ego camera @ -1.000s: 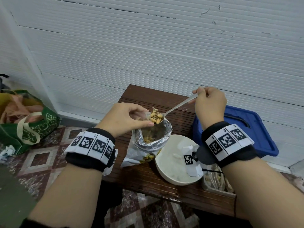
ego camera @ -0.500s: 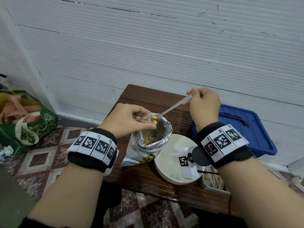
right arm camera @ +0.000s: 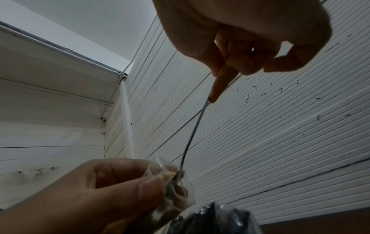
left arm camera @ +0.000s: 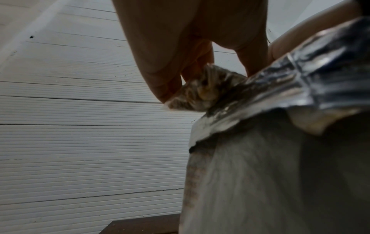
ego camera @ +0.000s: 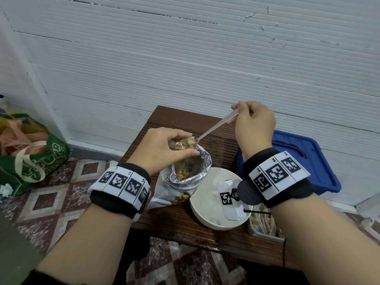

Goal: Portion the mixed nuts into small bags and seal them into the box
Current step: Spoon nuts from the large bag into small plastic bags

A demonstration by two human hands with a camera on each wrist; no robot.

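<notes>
White ribbed wall panels back a dark wooden tabletop [ego camera: 174, 219]. On it stands an open foil nut bag [ego camera: 190, 173], the landmark. Just above its mouth the left hand [ego camera: 162, 149] pinches a small clear bag [ego camera: 182, 144] of nuts in a narrow grip. The right hand [ego camera: 254, 122], above and right of the foil bag, grips a spoon [ego camera: 216, 127] whose bowl seems to sit inside the small bag. A white bowl [ego camera: 205, 204] sits just right of the foil bag, a blue lid [ego camera: 308, 161] beyond.

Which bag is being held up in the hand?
The small clear bag, pinched open by the left hand while the spoon tips nuts in. The big foil nut bag stands on the table below it, and the green bag sits on the floor.
</notes>
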